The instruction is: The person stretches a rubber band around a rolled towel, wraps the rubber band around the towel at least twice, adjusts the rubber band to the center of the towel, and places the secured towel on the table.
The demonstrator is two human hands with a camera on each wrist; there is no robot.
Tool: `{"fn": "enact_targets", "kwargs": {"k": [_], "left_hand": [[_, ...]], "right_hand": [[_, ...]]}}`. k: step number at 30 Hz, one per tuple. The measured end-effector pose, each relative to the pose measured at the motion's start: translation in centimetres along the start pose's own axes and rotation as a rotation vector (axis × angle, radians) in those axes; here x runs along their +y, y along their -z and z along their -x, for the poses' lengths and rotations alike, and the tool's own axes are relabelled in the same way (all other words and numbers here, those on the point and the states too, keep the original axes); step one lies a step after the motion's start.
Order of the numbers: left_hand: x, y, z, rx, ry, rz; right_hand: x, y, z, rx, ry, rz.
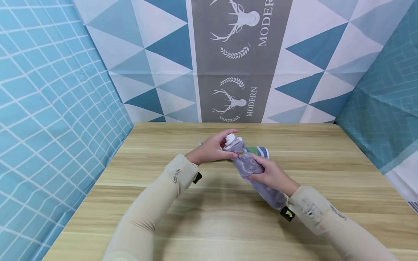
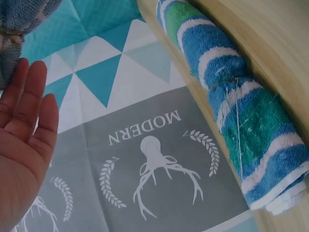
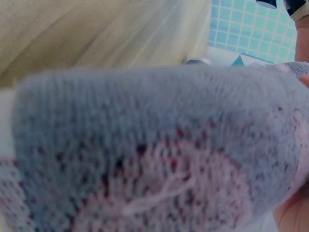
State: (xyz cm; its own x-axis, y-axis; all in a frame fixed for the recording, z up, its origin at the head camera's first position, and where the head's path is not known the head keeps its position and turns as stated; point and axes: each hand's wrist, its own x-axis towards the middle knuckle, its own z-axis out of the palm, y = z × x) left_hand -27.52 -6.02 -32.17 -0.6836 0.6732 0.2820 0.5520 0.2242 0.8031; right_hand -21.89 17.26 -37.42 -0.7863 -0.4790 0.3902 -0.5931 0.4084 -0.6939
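A rolled grey-purple towel (image 1: 271, 195), with a thin band round it near its far end, slants above the table. My right hand (image 1: 272, 174) grips it around the middle; in the right wrist view the towel (image 3: 159, 145) fills most of the frame. At the banded end is my left hand (image 1: 212, 146), thumb against the towel and index finger stretched out past the end. The left wrist view shows the left hand's (image 2: 24, 125) fingers fairly straight, near the grey towel (image 2: 12, 38); its thumb is out of frame. Behind lies a rolled blue, green and white striped towel (image 2: 227, 72), tied at its middle.
The wooden table (image 1: 222, 224) extends around both hands. A patterned cloth (image 1: 228, 61) hangs behind its far edge. Blue gridded sheeting (image 1: 49, 90) borders the left side, and teal sheeting (image 1: 388, 94) the right.
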Motion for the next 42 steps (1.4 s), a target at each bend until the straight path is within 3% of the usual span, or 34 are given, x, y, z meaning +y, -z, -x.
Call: {"fn": "enact_targets", "kwargs": {"k": [5,9,12,14,16,18,22,26,28,32,39,42], "left_hand": [[0.1,0.4,0.4,0.083,-0.076,-0.061],[0.1,0.1,0.4,0.190,-0.224,-0.098],[0.1,-0.1,0.4,0.263,-0.342,-0.176],[0.1,-0.2,0.4,0.280,-0.372,-0.204],[0.0,-0.1,0.4,0.269,-0.355,-0.219],[0.0,0.0,0.4,0.221,-0.296,-0.215],[0.2,0.4,0.4,0.035,-0.160,-0.273],[0.3,0.8,0.3,-0.121,-0.159,-0.368],[0.2,0.9,0.2,-0.137,-0.176,-0.376],[-0.4,1.3,0.1,-0.127,-0.161,-0.299],[-2.6,0.7,0.4,-0.076,-0.150,-0.237],[-3.0,0.0,0.7,-0.044,-0.162,-0.182]], "right_hand": [[0.3,0.6,-1.0,0.050,0.114,0.080],[0.4,1.4,-2.1,0.087,0.127,0.060],[0.3,1.3,-2.9,0.090,0.124,0.018],[0.3,1.1,-3.2,0.097,0.144,0.016],[0.5,0.8,-3.3,0.111,0.172,0.029],[0.9,0.6,-3.3,0.121,0.203,0.046],[1.7,0.3,-3.1,0.068,0.251,0.069],[2.1,0.4,-2.9,0.006,0.270,0.075],[1.9,0.5,-3.1,0.023,0.294,0.075],[1.3,0.6,-3.8,0.072,0.356,0.087],[1.2,0.3,-4.7,-0.018,0.341,0.112],[1.3,0.5,-4.8,-0.026,0.377,0.160]]}}
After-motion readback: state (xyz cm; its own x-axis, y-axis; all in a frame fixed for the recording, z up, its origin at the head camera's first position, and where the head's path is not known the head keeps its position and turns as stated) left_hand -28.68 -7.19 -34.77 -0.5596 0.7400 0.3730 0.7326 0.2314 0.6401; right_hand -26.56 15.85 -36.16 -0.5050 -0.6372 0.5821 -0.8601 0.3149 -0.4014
